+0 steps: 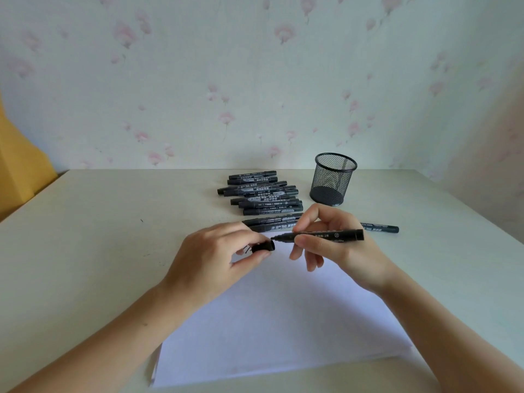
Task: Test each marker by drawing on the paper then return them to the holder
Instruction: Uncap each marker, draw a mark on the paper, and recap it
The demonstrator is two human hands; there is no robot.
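Marker, black and uncapped, lies level in the air above the far end of the paper, its tip pointing left. Right hand grips its barrel between thumb and curled fingers. Left hand pinches the cap between thumb and fingertips, the cap's open mouth facing the tip, a small gap between them. A few dark marks show on the paper just under the left fingers, partly hidden by them.

Head view, beyond the hands: a pile of markers, all black and capped, lies in a rough stack on the table, running from the far edge toward the paper. The nearest ones are partly covered by both hands. One more marker, the loose marker, lies alone to the right, its left end hidden behind the right hand. The holder, a black mesh cup, stands upright just right of the pile, near the wall, which has pale paper with pink flowers. Something yellow sits at the left edge. Both forearms reach in from the bottom corners, crossing the paper's sides.
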